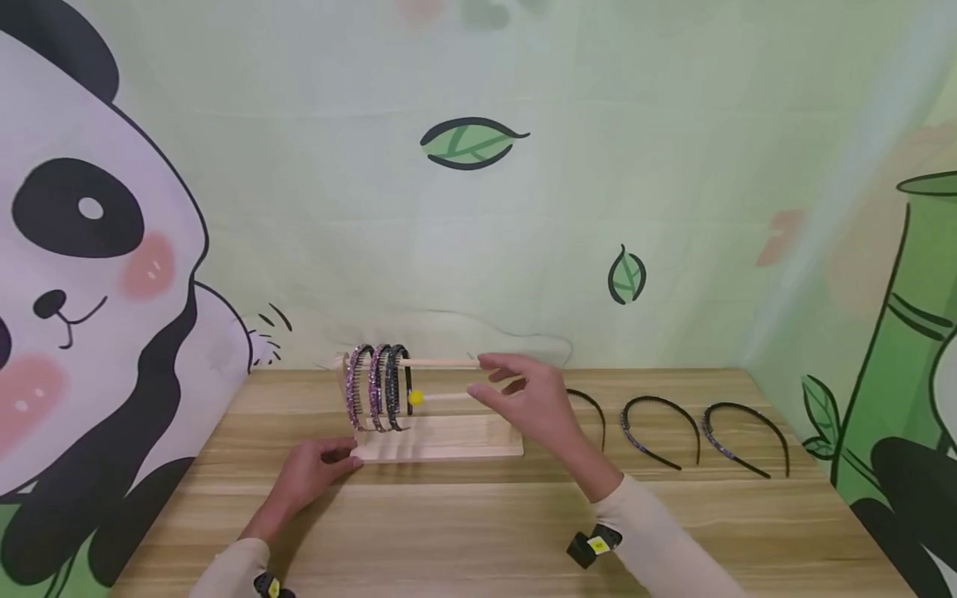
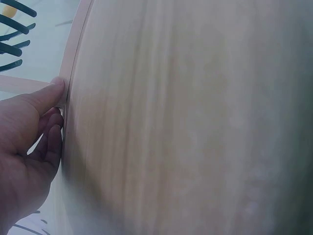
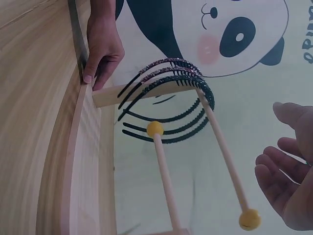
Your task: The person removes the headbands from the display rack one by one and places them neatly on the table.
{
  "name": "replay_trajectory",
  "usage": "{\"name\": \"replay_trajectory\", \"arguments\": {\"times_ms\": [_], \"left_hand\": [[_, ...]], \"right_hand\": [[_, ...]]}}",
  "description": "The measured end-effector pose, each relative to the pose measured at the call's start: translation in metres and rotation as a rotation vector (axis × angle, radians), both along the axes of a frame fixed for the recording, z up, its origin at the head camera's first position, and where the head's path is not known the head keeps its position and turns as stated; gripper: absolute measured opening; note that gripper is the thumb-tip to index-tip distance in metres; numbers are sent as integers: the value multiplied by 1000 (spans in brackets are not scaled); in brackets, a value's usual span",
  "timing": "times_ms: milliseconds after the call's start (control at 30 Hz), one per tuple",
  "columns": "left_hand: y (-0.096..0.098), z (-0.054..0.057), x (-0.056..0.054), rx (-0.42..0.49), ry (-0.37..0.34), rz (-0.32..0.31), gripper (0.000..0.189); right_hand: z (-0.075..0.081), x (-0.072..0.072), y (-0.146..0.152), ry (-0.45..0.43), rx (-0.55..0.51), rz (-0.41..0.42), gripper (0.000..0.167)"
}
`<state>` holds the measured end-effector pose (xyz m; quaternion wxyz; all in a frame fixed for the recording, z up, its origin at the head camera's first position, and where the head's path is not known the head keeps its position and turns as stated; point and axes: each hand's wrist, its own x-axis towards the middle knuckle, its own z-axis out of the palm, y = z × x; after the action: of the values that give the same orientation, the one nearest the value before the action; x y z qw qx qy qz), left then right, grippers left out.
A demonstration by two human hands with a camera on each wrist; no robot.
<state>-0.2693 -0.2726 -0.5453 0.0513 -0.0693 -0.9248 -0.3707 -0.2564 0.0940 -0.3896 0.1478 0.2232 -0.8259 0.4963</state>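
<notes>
Three glittery headbands hang from the wooden rack. My left hand pinches its lower corner; my right hand, fingers parted, holds nothing.

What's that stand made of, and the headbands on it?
The stand looks like pale, matte, faintly grained wood; its smooth yellow knobs could be painted wood or plastic. The headbands are probably dark plastic, given their slim teeth, with sparkly trim of unclear material.
</notes>
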Motion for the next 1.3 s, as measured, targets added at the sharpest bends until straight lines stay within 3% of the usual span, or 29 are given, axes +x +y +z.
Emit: {"name": "replay_trajectory", "arguments": {"times_ms": [433,667,1000,1300], "left_hand": [[0,0,-2,15,1,-3,33],[0,0,-2,18,-10,-4,33],[0,0,-1,29,-24,3,31],[0,0,-2,18,-18,-3,32]], "right_hand": [[-19,-13,-44,-88,-56,91,44],[-27,-19,-66,-91,-62,112,43],[-35,-22,-92,-207,-113,144,45],[-40,-22,-103,-238,-139,159,46]]}}
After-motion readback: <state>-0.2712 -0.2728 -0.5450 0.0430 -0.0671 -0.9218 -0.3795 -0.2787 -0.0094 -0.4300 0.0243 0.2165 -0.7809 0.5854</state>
